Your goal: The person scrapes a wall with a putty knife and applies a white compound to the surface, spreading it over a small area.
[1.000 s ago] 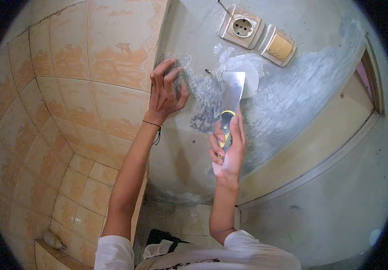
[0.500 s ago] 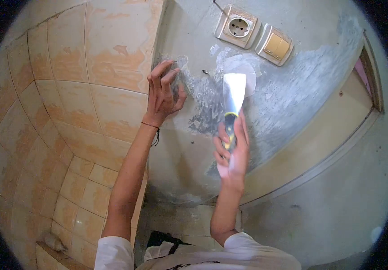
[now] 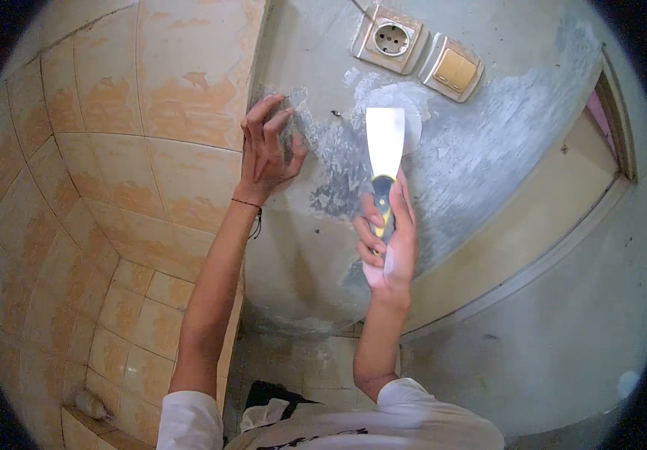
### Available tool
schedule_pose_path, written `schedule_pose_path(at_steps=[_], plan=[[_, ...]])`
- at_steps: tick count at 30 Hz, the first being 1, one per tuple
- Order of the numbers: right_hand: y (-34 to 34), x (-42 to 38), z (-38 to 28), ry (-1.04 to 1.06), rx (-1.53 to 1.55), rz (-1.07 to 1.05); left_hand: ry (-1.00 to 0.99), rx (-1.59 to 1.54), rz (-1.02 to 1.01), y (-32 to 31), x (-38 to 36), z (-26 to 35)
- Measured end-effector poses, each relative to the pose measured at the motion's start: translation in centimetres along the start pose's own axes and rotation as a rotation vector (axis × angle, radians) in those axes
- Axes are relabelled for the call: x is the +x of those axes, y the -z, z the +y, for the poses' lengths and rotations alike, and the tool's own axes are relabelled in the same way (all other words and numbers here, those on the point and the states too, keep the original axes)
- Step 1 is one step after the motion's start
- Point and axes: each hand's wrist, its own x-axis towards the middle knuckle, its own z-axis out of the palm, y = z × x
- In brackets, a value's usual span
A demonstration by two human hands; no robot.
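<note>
Gripping in the right hand [image 3: 392, 259] a putty knife with a broad, flaring, bright metal blade and a dark grey-and-yellow handle [image 3: 386, 142]. Wrapping bent fingers about the handle, partly concealing it against the palm. Projecting the blade beyond the fingers, directly above the hand in the view and pointing away from the wrist. Overlapping with the blade, from this viewpoint, a pale, rounded, smooth-looking patch [image 3: 413, 129] on a grey plastered wall [image 3: 297, 45]; leaving contact between blade edge and wall impossible to tell. Lying, in the case of the putty knife, below a beige, square-framed socket with a round recess [image 3: 392, 39] and a beige rocker switch [image 3: 454, 69]. Holding the left hand [image 3: 269, 154] open, with fingers spread and bent, well apart from the putty knife and to its left. Placing this hand before a rough, flaking grey area of the wall, just beside the edge of a cream-and-orange tiled wall [image 3: 188, 45]; leaving fingertip contact uncertain. Wearing a thin, dark cord bracelet [image 3: 247, 203] about the left wrist.
</note>
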Motion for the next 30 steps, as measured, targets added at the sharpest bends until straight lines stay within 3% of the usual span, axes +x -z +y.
schedule_pose_path(at_steps=[5,19,23,27,30], plan=[[0.5,1.1,0.9,-0.044,0.002,0.074,-0.012,-0.013,0.001,0.0,-0.1,-0.3],[-0.8,-0.8,-0.5,0.021,-0.009,-0.017,0.002,-0.003,-0.001,-0.1,0.0,0.0],[0.5,-0.3,0.5,-0.010,-0.063,0.093,-0.002,-0.023,0.017,-0.1,0.1,0.0],[0.0,0.0,0.3,-0.012,-0.033,-0.008,-0.007,-0.003,0.000,0.0,0.3,0.0],[-0.1,-0.8,-0.1,-0.001,-0.034,0.033,-0.008,0.005,-0.005,0.0,0.3,-0.2]])
